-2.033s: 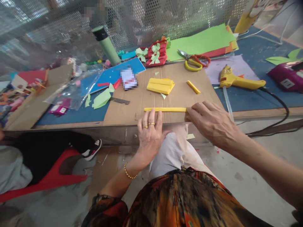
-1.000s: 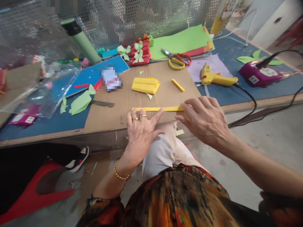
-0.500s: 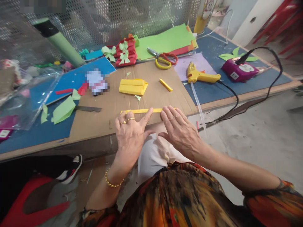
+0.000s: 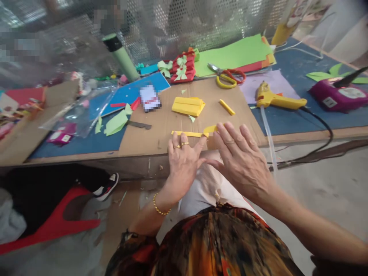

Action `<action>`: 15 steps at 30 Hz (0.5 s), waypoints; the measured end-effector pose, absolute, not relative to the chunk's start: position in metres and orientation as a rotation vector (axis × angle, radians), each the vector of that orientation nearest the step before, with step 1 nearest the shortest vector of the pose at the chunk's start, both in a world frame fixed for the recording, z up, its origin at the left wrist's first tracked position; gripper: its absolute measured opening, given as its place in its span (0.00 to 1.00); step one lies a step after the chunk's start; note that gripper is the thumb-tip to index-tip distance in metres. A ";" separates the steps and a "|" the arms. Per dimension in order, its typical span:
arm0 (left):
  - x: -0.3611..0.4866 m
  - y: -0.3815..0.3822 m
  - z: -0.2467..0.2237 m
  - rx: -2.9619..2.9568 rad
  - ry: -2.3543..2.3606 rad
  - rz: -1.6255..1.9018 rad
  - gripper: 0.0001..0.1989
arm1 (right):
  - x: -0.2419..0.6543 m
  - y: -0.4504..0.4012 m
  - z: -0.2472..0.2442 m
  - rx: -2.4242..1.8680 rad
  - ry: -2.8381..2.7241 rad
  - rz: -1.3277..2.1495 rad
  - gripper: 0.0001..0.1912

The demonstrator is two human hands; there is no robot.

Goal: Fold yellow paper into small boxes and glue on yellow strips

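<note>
A narrow folded yellow paper strip (image 4: 187, 133) lies along the front of the cardboard sheet (image 4: 138, 143). My left hand (image 4: 184, 159) rests over its left part, fingertips pressing down, index finger and thumb stretched out. The strip's right end is raised and spread wider beside my right hand (image 4: 240, 153), which is flat and open with fingers spread. Whether the right fingers touch the paper is hard to tell. Behind the strip sit a yellow folded paper stack (image 4: 188, 106) and a short yellow paper piece (image 4: 227, 107).
Scissors (image 4: 227, 78) and a yellow glue gun (image 4: 277, 99) lie at the back right, near a purple box (image 4: 336, 94). On the left are a dark blade (image 4: 140, 125), green paper scraps (image 4: 116, 122) and a plastic bag (image 4: 83, 111). A green bottle (image 4: 122, 59) leans behind.
The camera view has turned left, so the table appears shifted right. The strip's right end has lifted and opened, and my right hand has its fingers more spread.
</note>
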State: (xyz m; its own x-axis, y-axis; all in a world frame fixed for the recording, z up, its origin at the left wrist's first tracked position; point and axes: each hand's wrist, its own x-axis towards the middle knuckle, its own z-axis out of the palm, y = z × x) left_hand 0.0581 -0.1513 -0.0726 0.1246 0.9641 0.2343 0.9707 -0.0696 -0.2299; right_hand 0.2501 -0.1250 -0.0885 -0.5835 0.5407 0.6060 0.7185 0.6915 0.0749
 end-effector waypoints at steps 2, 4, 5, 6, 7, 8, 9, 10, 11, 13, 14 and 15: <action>0.058 -0.152 -0.074 -2.071 -1.885 -0.036 0.43 | 0.243 -0.126 -0.087 -0.939 -2.344 -0.397 0.38; 0.057 -0.152 -0.076 -2.071 -1.887 -0.062 0.42 | 0.238 -0.131 -0.083 -0.946 -2.307 -0.420 0.37; 0.055 -0.152 -0.078 -2.075 -1.883 -0.083 0.40 | 0.236 -0.133 -0.081 -0.941 -2.281 -0.436 0.37; 0.054 -0.152 -0.080 -2.081 -1.875 -0.105 0.37 | 0.234 -0.136 -0.078 -0.927 -2.259 -0.449 0.36; 0.053 -0.151 -0.082 -2.085 -1.859 -0.127 0.34 | 0.231 -0.137 -0.077 -0.896 -2.252 -0.454 0.35; 0.052 -0.151 -0.084 -2.083 -1.846 -0.143 0.31 | 0.228 -0.136 -0.077 -0.850 -2.264 -0.449 0.34; 0.051 -0.150 -0.085 -2.074 -1.838 -0.153 0.28 | 0.225 -0.134 -0.080 -0.799 -2.295 -0.432 0.32; 0.051 -0.150 -0.086 -2.064 -1.837 -0.153 0.25 | 0.223 -0.130 -0.085 -0.740 -2.342 -0.401 0.31; 0.050 -0.149 -0.086 -2.054 -1.839 -0.145 0.24 | 0.222 -0.126 -0.092 -0.713 -2.388 -0.354 0.33; 0.050 -0.150 -0.085 -2.054 -1.830 -0.109 0.26 | 0.223 -0.117 -0.107 -0.779 -2.425 -0.256 0.40; 0.049 -0.151 -0.085 -2.063 -1.814 -0.093 0.29 | 0.225 -0.114 -0.115 -0.811 -2.419 -0.232 0.43; 0.049 -0.152 -0.085 -2.073 -1.796 -0.092 0.33 | 0.227 -0.112 -0.121 -0.838 -2.407 -0.224 0.44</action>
